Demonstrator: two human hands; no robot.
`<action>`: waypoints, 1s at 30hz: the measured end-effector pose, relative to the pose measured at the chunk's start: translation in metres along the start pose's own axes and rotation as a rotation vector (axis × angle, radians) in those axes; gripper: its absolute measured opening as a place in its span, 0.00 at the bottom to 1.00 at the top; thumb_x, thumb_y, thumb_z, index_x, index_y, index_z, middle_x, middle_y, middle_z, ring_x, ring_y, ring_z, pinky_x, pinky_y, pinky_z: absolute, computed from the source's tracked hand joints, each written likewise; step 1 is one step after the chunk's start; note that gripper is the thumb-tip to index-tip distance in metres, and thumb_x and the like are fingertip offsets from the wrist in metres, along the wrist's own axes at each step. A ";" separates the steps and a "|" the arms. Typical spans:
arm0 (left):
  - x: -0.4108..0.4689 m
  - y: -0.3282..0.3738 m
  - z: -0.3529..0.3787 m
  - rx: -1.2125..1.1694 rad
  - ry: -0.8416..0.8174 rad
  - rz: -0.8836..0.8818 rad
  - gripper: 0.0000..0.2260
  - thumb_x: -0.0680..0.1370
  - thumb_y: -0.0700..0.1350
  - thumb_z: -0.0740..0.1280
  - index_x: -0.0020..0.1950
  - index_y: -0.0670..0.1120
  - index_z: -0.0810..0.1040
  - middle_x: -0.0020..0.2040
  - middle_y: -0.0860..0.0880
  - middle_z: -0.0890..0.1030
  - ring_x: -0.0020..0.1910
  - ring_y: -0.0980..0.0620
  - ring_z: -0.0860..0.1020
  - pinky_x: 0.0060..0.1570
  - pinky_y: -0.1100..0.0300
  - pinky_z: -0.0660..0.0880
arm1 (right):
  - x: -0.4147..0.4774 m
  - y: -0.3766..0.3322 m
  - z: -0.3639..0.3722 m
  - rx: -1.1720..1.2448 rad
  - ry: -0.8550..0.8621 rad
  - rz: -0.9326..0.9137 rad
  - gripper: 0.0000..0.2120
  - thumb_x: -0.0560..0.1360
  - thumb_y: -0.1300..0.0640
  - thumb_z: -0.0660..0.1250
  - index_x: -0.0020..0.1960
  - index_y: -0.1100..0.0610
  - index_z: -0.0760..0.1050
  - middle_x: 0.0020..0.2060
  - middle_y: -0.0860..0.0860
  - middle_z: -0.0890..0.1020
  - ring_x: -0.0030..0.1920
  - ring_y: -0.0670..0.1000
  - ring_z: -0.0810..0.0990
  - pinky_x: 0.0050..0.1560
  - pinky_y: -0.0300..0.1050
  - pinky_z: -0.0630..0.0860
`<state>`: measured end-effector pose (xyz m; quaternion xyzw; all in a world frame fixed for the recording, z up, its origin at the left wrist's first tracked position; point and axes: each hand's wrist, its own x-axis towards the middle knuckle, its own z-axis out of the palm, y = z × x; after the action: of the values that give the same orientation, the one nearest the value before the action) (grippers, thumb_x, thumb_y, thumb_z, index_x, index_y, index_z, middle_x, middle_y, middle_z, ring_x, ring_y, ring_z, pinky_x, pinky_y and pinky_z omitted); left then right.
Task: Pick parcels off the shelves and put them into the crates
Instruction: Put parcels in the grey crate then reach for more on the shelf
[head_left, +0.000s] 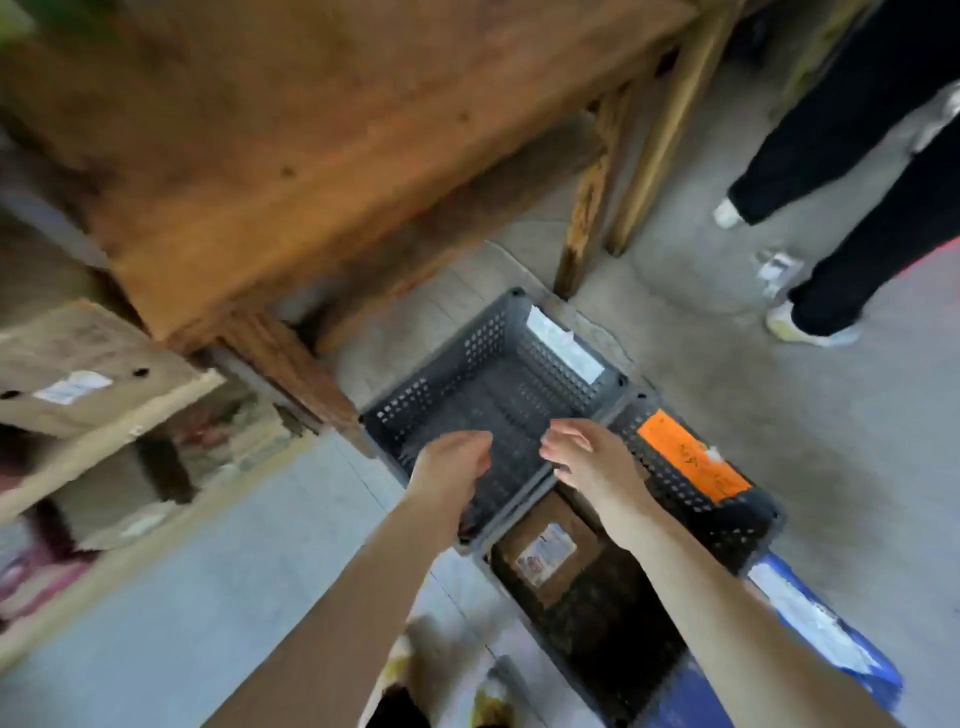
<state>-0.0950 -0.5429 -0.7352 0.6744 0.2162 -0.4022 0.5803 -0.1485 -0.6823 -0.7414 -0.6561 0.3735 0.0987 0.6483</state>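
Two dark perforated crates stand on the floor below me. The farther crate (447, 384) has a white label on its rim and looks empty. The nearer crate (675, 483) carries an orange label and holds a brown cardboard parcel (550, 551) with a small sticker. My left hand (454, 467) hovers over the near edge of the farther crate, fingers curled loosely, holding nothing. My right hand (587, 457) hangs over the rim between the two crates, fingers spread and empty. More cardboard parcels (78, 384) lie on the shelves at the left.
A worn wooden table (291, 145) overhangs the top of the view, its legs reaching the floor beside the crates. A person's legs in black trousers and pale shoes (810, 327) stand at the upper right. A blue crate edge (831, 644) shows at the lower right.
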 end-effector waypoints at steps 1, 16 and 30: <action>-0.026 0.019 -0.020 -0.036 0.013 0.054 0.08 0.76 0.45 0.65 0.37 0.49 0.72 0.41 0.46 0.73 0.45 0.51 0.68 0.37 0.58 0.62 | -0.017 -0.030 0.015 -0.014 -0.043 -0.067 0.10 0.76 0.61 0.63 0.58 0.58 0.74 0.51 0.52 0.78 0.54 0.50 0.78 0.60 0.48 0.73; -0.342 0.105 -0.341 -0.300 0.460 0.704 0.02 0.77 0.45 0.65 0.48 0.49 0.76 0.52 0.48 0.81 0.56 0.50 0.78 0.60 0.54 0.71 | -0.286 -0.268 0.305 -0.183 -0.554 -0.783 0.09 0.75 0.54 0.66 0.55 0.51 0.74 0.56 0.52 0.80 0.57 0.48 0.79 0.57 0.44 0.76; -0.440 0.184 -0.495 -0.240 0.760 1.038 0.13 0.77 0.45 0.65 0.60 0.43 0.76 0.52 0.44 0.80 0.57 0.45 0.78 0.63 0.48 0.73 | -0.381 -0.378 0.431 -0.326 -0.474 -1.129 0.18 0.77 0.54 0.63 0.65 0.57 0.71 0.61 0.52 0.77 0.61 0.50 0.75 0.65 0.49 0.72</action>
<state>-0.0677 -0.0347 -0.2726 0.7167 0.0958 0.2237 0.6536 -0.0295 -0.1912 -0.2744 -0.8026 -0.2037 -0.0603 0.5574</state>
